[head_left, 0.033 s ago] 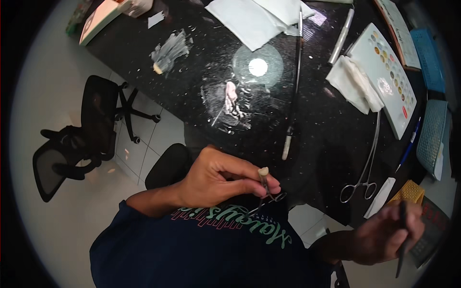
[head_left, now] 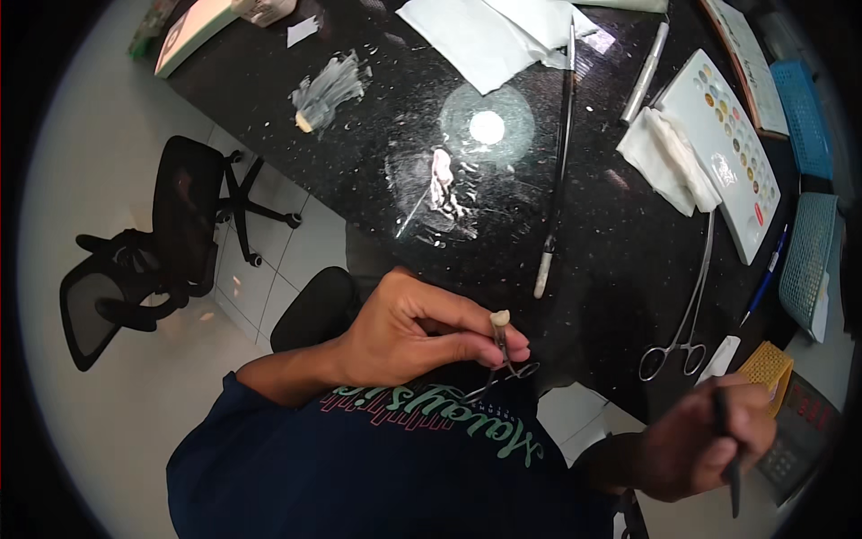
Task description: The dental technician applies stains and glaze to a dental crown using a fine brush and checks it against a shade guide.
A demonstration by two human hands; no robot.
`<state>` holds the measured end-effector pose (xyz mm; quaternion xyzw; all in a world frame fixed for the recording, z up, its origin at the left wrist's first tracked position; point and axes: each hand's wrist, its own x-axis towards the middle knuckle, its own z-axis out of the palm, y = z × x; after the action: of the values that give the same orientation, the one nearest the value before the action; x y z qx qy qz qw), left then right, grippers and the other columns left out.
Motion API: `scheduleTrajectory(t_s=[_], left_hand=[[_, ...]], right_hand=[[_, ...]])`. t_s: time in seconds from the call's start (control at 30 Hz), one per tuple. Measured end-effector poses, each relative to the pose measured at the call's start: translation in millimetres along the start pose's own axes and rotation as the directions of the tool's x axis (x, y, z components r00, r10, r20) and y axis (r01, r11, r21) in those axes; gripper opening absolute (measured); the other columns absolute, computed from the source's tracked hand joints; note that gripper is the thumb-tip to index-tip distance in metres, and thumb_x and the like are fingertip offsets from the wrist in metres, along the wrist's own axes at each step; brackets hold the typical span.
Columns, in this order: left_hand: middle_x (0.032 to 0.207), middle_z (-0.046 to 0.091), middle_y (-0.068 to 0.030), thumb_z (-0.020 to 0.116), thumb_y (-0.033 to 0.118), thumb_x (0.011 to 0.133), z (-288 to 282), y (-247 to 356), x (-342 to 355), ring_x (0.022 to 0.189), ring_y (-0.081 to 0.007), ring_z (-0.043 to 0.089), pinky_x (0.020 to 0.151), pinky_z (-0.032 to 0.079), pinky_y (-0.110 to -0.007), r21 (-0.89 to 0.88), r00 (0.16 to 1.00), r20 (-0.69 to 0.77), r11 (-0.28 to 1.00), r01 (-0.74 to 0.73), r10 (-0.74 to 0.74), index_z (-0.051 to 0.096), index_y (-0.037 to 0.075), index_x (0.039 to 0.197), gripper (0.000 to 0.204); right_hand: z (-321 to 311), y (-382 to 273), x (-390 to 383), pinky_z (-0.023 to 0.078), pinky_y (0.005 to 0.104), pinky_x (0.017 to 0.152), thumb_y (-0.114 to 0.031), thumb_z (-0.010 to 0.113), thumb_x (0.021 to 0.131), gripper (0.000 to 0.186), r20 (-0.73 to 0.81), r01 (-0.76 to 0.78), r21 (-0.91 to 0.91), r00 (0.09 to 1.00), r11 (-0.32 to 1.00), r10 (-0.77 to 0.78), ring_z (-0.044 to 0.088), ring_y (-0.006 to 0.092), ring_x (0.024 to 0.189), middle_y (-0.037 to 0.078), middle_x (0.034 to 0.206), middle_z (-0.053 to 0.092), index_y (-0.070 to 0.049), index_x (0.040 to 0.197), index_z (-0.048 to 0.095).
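Note:
My left hand (head_left: 422, 332) pinches a pair of metal locking forceps (head_left: 525, 371) between thumb and fingers, its ring handles hanging below in front of my shirt. At the upper tip of the forceps sits a small cream tooth-shaped crown (head_left: 500, 318). Off to the right, my right hand (head_left: 705, 440) is closed around a slim dark stick-like tool (head_left: 733, 481), held nearly upright. Motion blur hides what kind of tool it is. The two hands are well apart.
On the black table lie smeared white paste (head_left: 440, 180), a long thin brush (head_left: 558, 171), another pair of forceps (head_left: 687, 323), folded tissue (head_left: 669, 166) and a white palette with coloured dabs (head_left: 709, 99). Baskets (head_left: 802, 117) line the right edge. An office chair (head_left: 184, 198) stands left.
My right hand with the dark tool has moved a little to the left. My left hand keeps its hold on the forceps. The whole view has shifted slightly.

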<state>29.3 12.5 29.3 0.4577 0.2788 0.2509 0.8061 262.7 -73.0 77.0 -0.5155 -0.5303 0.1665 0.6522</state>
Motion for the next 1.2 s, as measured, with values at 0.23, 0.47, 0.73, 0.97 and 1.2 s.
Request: scheduleTrajectory(t_s=[0.23, 0.47, 0.73, 0.97, 1.2], left_hand=[[0.092, 0.067, -0.0209, 0.064, -0.006, 0.079, 2, 1, -15, 0.086, -0.026, 0.067, 0.078, 0.056, -0.032, 0.061, 0.991, -0.133, 0.998, 0.003, 0.005, 0.067, -0.008, 0.088, 0.009], [0.094, 0.068, -0.0167, 0.064, -0.001, 0.082, 1, -7, -14, 0.086, -0.0167, 0.066, 0.079, 0.054, -0.026, 0.06, 0.991, -0.11, 0.996, -0.064, 0.071, 0.067, -0.006, 0.096, 0.015], [0.091, 0.067, -0.0217, 0.065, -0.005, 0.078, 1, -7, -12, 0.087, -0.0271, 0.067, 0.078, 0.057, -0.033, 0.065, 0.988, -0.128, 0.995, -0.077, 0.085, 0.066, -0.009, 0.087, 0.01], [0.092, 0.068, -0.0162, 0.064, -0.002, 0.081, 0, -8, -13, 0.086, -0.0167, 0.067, 0.08, 0.054, -0.026, 0.068, 0.991, -0.106, 0.995, -0.073, 0.08, 0.068, -0.005, 0.093, 0.013], [0.089, 0.067, -0.0228, 0.066, -0.005, 0.077, 1, -9, -14, 0.084, -0.0305, 0.068, 0.075, 0.058, -0.035, 0.109, 0.983, -0.121, 0.986, -0.123, 0.136, 0.067, -0.007, 0.088, 0.011]], right_hand=[[54, 14, -20, 0.049, 0.0253, 0.047, 0.0, 0.063, 0.067, 0.024, 0.261, 0.057, 0.115, 0.962, 0.992, -0.086, 0.06, 0.0199, 0.057, 0.012, 0.074, 0.058, 0.002, 0.09, 0.057], [60, 12, -22, 0.049, 0.0257, 0.047, 0.0, 0.066, 0.066, 0.02, 0.262, 0.047, 0.037, 0.964, 0.998, -0.055, 0.059, 0.0179, 0.051, 0.011, 0.067, 0.059, 0.001, 0.085, 0.059], [57, 10, -21, 0.048, 0.0248, 0.047, 0.0, 0.068, 0.064, 0.021, 0.315, 0.02, 0.002, 0.949, 1.0, -0.019, 0.059, 0.0178, 0.051, 0.01, 0.067, 0.06, 0.0, 0.083, 0.059], [57, 8, -20, 0.048, 0.0245, 0.047, 0.0, 0.066, 0.063, 0.021, 0.308, 0.016, -0.006, 0.951, 1.0, -0.013, 0.06, 0.0181, 0.051, 0.01, 0.066, 0.06, -0.001, 0.083, 0.059], [58, 7, -22, 0.049, 0.0251, 0.046, 0.0, 0.067, 0.063, 0.021, 0.319, 0.015, -0.009, 0.948, 1.0, -0.011, 0.06, 0.018, 0.051, 0.009, 0.066, 0.059, -0.001, 0.083, 0.059]])
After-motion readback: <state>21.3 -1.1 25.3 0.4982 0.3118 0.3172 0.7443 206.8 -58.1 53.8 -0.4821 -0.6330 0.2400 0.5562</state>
